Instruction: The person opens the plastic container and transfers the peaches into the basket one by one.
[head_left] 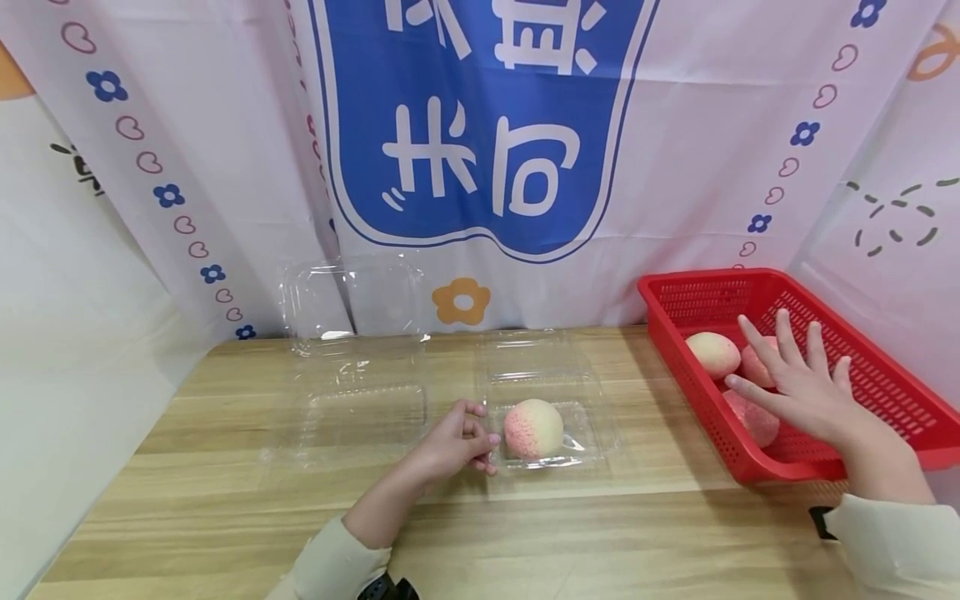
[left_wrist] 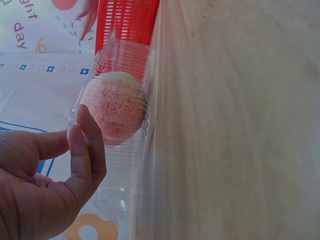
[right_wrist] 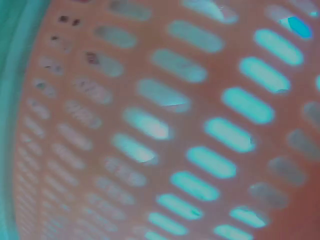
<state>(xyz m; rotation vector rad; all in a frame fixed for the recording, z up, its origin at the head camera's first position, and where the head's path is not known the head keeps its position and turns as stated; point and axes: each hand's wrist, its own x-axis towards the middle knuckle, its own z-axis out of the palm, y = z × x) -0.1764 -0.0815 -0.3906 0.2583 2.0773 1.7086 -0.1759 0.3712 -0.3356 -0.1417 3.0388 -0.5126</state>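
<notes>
At the left edge of a clear plastic box [head_left: 592, 387], my left hand [head_left: 455, 442] pinches the rim between thumb and curled fingers. Inside that box lies a pink-and-cream toy peach [head_left: 534, 429], also seen through the clear wall in the left wrist view as a speckled peach [left_wrist: 117, 107]. My right hand [head_left: 806, 387], fingers spread and holding nothing, hovers over a red slotted basket [head_left: 686, 392]. Below it in the basket are a cream peach [head_left: 712, 355] and pinker peaches [head_left: 752, 418], partly covered by the hand. The basket's slotted wall [right_wrist: 210, 105] fills the right wrist view.
A second clear plastic box [head_left: 360, 412] stands on the left of the wooden table [head_left: 540, 533], its lid [head_left: 352, 300] raised against the backdrop. A white printed cloth [head_left: 247, 167] hangs behind and at the sides.
</notes>
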